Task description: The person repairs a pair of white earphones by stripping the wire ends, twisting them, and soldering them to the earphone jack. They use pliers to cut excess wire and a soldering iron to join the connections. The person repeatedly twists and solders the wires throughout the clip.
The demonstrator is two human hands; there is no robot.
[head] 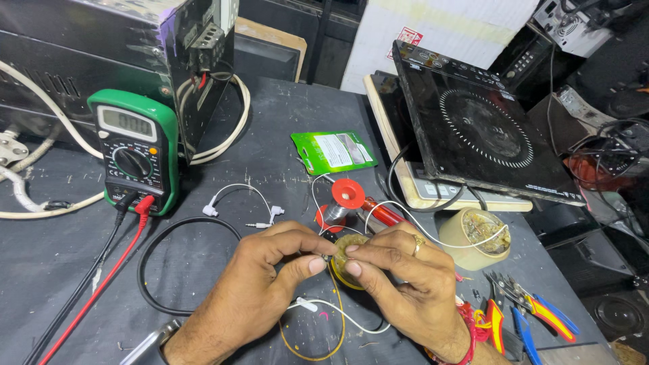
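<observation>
White earphone wire point(338, 318) between both hands point(331, 270)

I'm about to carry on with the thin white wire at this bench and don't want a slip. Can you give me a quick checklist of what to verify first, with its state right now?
1. Both hands on the work: ok. Left hand and right hand meet fingertip to fingertip over the small round tin.
2. What the fingertips pinch: cannot tell; it is too small and hidden between them.
3. Thin white wire free of snags: not ok; it loops under the hands and crosses a yellow wire.
4. Solder spool close by: ok, just behind the hands.
5. Multimeter leads plugged in: ok; red and black leads run off the bottom left.
6. Pliers within reach: ok, beside the right wrist.
</observation>
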